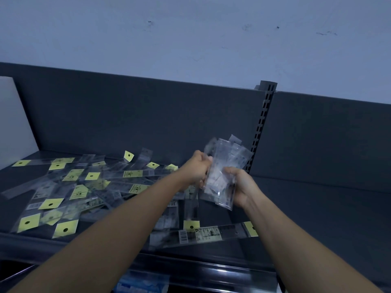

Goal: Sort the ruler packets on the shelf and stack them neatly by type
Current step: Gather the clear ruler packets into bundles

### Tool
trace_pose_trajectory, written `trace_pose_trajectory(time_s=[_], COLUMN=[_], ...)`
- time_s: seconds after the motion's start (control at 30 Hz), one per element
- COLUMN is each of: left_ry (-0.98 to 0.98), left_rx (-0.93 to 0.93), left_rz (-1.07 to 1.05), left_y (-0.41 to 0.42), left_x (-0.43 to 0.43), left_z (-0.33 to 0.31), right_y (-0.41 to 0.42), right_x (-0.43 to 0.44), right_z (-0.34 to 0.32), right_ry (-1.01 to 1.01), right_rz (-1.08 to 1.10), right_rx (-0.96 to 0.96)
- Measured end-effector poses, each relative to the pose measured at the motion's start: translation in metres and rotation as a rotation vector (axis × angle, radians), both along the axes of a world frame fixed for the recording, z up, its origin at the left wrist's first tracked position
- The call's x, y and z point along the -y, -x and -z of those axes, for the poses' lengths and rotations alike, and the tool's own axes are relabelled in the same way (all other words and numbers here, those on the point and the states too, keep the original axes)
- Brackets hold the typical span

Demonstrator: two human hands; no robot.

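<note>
A bundle of clear short ruler packets (224, 172) is held upright above the dark shelf (317, 208), fanned out at the top. My left hand (195, 169) grips its left edge and my right hand (241, 186) grips its lower right side. To the left, a loose heap of long clear ruler packets with yellow header cards (84, 185) is spread over the shelf. One long packet with barcode labels (209, 232) lies crosswise near the shelf's front edge, under my arms.
A dark back panel (148, 119) rises behind the shelf, with a slotted upright post (262, 123) to the right of the bundle. A white panel (12, 119) stands at the far left. Bare shelf surface lies right of the post. Blue packaging (141, 285) shows on a lower level.
</note>
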State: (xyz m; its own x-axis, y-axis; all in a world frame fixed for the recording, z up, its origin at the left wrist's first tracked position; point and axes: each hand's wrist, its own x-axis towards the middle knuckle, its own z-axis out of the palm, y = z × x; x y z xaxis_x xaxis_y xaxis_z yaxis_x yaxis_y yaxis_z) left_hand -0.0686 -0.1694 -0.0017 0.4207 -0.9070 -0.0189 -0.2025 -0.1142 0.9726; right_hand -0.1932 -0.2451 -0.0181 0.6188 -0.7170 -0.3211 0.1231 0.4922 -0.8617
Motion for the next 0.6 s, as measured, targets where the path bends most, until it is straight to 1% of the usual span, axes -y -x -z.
trace_pose_trajectory(time_s=[0.07, 0.13, 0.23, 0.3, 0.33, 0.4, 0.5, 0.57, 0.6], left_ry=[0.124, 0.217, 0.332, 0.393, 0.399, 0.355, 0.167, 0.025, -0.105], left_rx=[-0.201, -0.394, -0.62, -0.647, -0.614, -0.478, -0.176, 0.134, 0.341], left_rz=[-0.192, -0.277, -0.241, -0.207, -0.189, -0.162, -0.299, -0.354, -0.318], left_y=[-0.003, -0.007, -0.007, -0.003, -0.003, -0.01, -0.038, -0.066, -0.078], left_x=[0.006, 0.009, 0.011, 0.009, 0.009, 0.007, -0.004, -0.015, -0.023], left_z=[-0.003, -0.008, -0.011, -0.011, -0.01, -0.006, 0.001, 0.011, 0.016], right_y=[0.002, 0.004, 0.002, 0.0, -0.002, -0.003, -0.006, -0.009, -0.01], right_x=[-0.002, -0.003, -0.008, -0.013, -0.015, -0.017, -0.017, -0.018, -0.019], right_z=[-0.002, -0.004, -0.005, -0.006, -0.007, -0.008, -0.007, -0.004, -0.002], right_ry=[-0.022, -0.026, -0.011, 0.016, 0.036, 0.085, 0.124, 0.122, 0.119], right_rz=[-0.031, -0.086, -0.179, -0.213, -0.213, -0.187, -0.13, -0.107, -0.107], right_rx=[0.032, 0.068, 0.104, 0.102, 0.089, 0.044, -0.02, -0.057, -0.075])
